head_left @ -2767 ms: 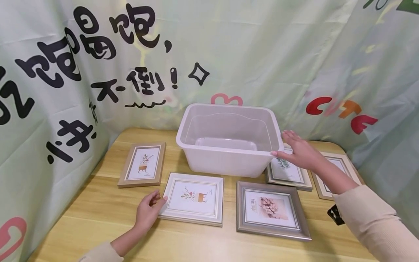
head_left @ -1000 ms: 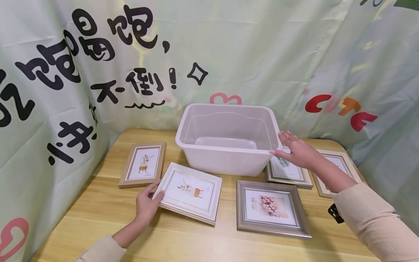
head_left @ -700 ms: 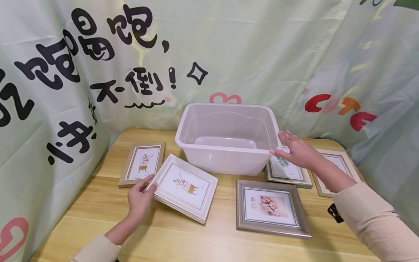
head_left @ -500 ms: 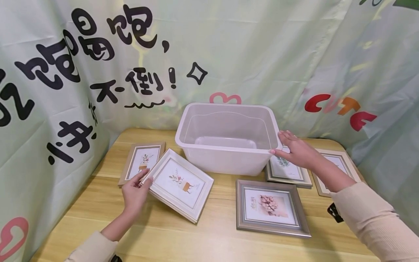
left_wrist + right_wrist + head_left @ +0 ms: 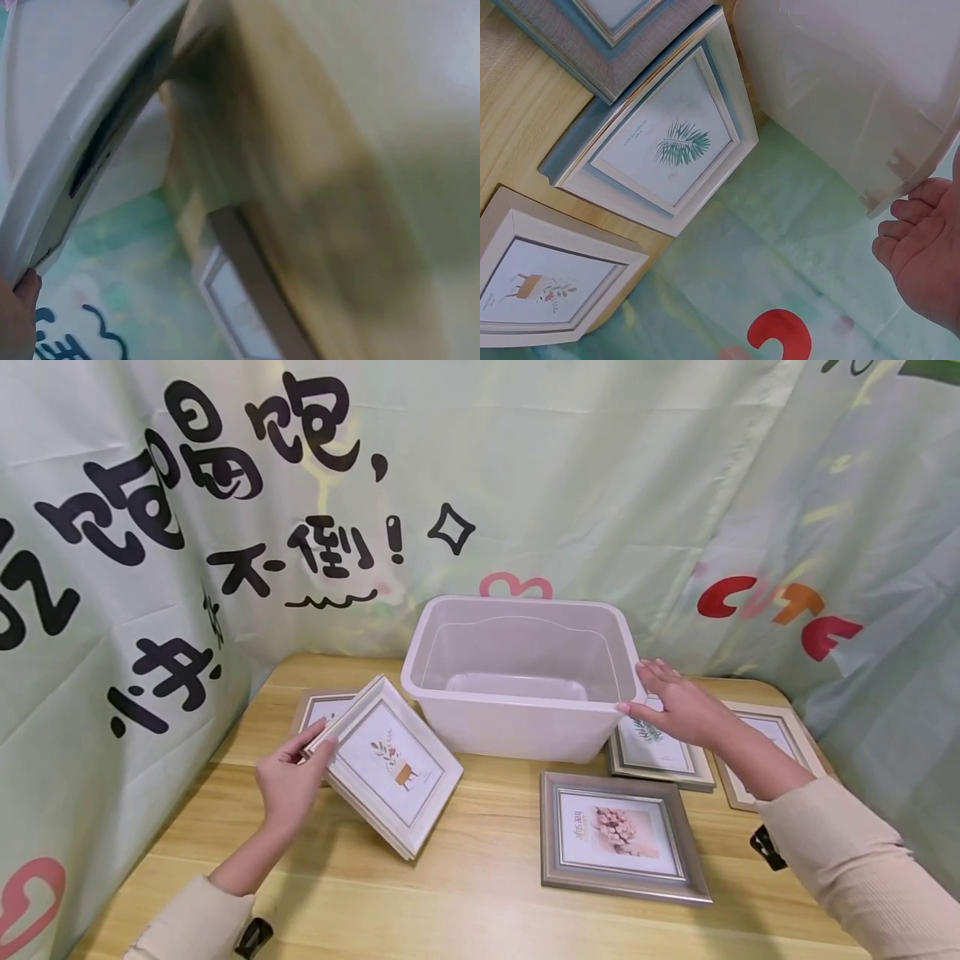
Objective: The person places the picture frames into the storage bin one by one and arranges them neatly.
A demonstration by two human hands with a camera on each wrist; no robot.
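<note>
Left hand (image 5: 288, 781) pinches white frame (image 5: 390, 764), now swung up from flat to steeply tilted toward the table's (image 5: 487, 910) left edge, partly hiding brown frame (image 5: 318, 707); lift looks underway. Right hand (image 5: 686, 703) rests on bin (image 5: 517, 728) rim, fingers and thumb apart.

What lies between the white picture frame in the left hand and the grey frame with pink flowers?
In the head view, only bare wooden tabletop shows between the white frame and the grey frame.
</note>
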